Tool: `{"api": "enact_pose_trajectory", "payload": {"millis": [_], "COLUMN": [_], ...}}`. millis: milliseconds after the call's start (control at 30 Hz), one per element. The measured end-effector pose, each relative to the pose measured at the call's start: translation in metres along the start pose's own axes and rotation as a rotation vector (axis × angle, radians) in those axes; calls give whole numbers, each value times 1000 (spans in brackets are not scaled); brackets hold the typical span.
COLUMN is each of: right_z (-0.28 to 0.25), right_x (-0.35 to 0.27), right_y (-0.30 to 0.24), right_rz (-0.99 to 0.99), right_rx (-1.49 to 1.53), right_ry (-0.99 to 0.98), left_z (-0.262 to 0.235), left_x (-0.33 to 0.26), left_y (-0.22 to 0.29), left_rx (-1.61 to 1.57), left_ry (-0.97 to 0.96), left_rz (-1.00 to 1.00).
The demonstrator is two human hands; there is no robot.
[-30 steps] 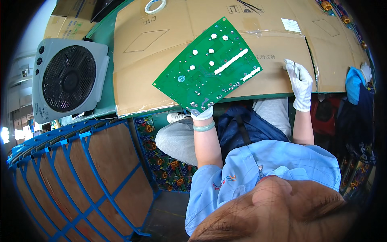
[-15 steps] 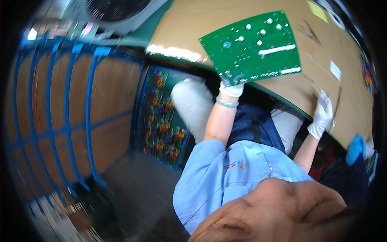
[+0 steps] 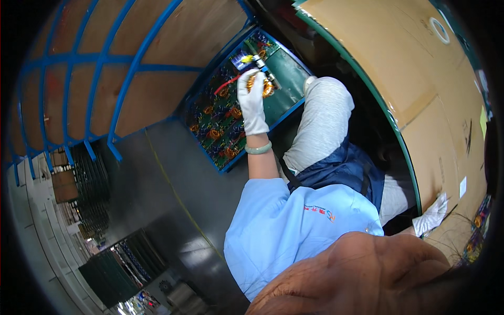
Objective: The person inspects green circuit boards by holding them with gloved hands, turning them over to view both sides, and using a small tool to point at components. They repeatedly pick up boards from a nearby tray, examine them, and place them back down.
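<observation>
My left hand (image 3: pixel 252 102), in a white glove with a pale green bangle at the wrist, reaches out over a blue-edged tray (image 3: pixel 298 101). Its fingers are closed at a circuit board seen nearly edge-on, with a copper-wound coil (image 3: pixel 268 88), blue and yellow parts and a red wire (image 3: pixel 227 85) close by. The fingertips partly hide the grip. Beneath, several boards with coils (image 3: pixel 214 134) fill much of the tray. My right hand (image 3: pixel 431 215), also gloved, lies on the cardboard-covered table (image 3: pixel 420 126) with its fingers stretched out and nothing in them.
Blue metal bars with brown panels (image 3: pixel 134 63) stand to the left of the tray. A roll of tape (image 3: pixel 439 30) lies at the table's far side. Colourful wires (image 3: pixel 476 231) sit by its right edge. Dark stacked racks (image 3: pixel 110 275) stand on the grey floor (image 3: pixel 173 173) at lower left.
My left hand has moved from above the table to over the tray, and the green board has turned from face-on to nearly edge-on. The view has swung left. My right hand stays on the cardboard.
</observation>
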State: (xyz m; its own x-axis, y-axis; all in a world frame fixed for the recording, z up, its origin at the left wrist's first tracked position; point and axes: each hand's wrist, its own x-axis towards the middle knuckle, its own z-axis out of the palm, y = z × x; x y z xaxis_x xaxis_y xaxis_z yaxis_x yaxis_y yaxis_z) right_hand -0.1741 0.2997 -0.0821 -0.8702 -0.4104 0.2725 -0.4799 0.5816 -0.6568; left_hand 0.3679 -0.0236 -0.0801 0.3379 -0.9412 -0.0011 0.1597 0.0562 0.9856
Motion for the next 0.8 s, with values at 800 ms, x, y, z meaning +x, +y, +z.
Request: {"api": "enact_pose_trajectory", "payload": {"millis": [800], "right_z": [-74], "right_x": [48], "right_y": [66], "right_rz": [-413], "right_rx": [-772], "right_ry": [-32], "left_z": [-21], "left_x": [16], "left_y": [-326], "left_rx": [1058], "left_ry": [438], "left_rz": [-427]}}
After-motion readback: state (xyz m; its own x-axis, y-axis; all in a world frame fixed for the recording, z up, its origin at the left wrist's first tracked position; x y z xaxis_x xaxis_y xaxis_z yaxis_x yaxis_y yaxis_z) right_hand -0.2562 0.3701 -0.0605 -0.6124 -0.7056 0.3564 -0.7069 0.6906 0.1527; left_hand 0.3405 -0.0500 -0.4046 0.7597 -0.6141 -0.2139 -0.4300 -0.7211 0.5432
